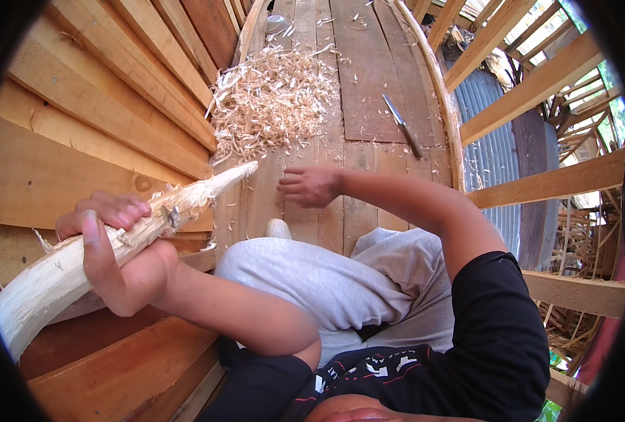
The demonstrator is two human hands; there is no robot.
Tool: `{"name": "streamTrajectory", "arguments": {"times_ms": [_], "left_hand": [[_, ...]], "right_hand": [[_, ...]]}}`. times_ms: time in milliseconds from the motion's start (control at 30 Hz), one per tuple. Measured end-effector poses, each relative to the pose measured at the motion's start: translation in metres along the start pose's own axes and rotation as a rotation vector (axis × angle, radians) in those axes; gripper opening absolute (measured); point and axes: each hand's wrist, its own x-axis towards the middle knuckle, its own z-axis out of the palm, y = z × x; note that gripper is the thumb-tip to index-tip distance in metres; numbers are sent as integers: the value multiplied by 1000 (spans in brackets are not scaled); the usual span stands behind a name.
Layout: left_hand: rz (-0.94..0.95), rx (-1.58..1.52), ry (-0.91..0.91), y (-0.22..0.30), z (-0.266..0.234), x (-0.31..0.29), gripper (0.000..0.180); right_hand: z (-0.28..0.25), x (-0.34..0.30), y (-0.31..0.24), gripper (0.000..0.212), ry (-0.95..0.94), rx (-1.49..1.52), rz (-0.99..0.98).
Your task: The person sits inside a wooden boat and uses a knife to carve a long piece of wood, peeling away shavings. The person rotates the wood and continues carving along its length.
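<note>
A thick, peeled wooden pole (52, 285) slants across the left side, its pale tip tapering to a rough point and its lower end cut off by the picture's rim. My left hand (119, 246) is closed round its upper part, just below a knotty, splintered stretch. To the right of the tip, apart from it, my right hand (311, 187) hangs over the floorboards. Its fingers are loosely bent and slightly apart, and nothing shows in them; the palm is hidden. Farther off, a knife (402, 125) with a dark handle lies on the boards.
A heap of curled wood shavings (274, 98) covers the floor at the far left, beside the plank wall (80, 91). A small clear container (277, 25) stands beyond it. Wooden railing beams (558, 179) run along the right, with corrugated metal sheeting (488, 116) outside.
</note>
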Motion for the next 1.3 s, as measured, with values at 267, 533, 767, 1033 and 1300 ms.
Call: {"name": "streamTrajectory", "arguments": {"times_ms": [267, 533, 767, 1033, 1300], "left_hand": [[-9, -21, -5, 0, 1, 1, 17], [6, -32, -8, 2, -1, -1, 16], [18, -50, 3, 6, 0, 0, 15], [23, -59, -11, 5, 0, 0, 15], [4, -65, -12, 3, -5, 0, 15]], "right_hand": [[0, -19, 36, 38, 25, -142, 411], [15, 24, -14, 53, -73, 153, 153], [27, 63, -10, 60, -82, 338, 128], [12, 65, 6, 60, -219, 74, 426], [-5, -30, -20, 59, -123, 181, -70]]}}
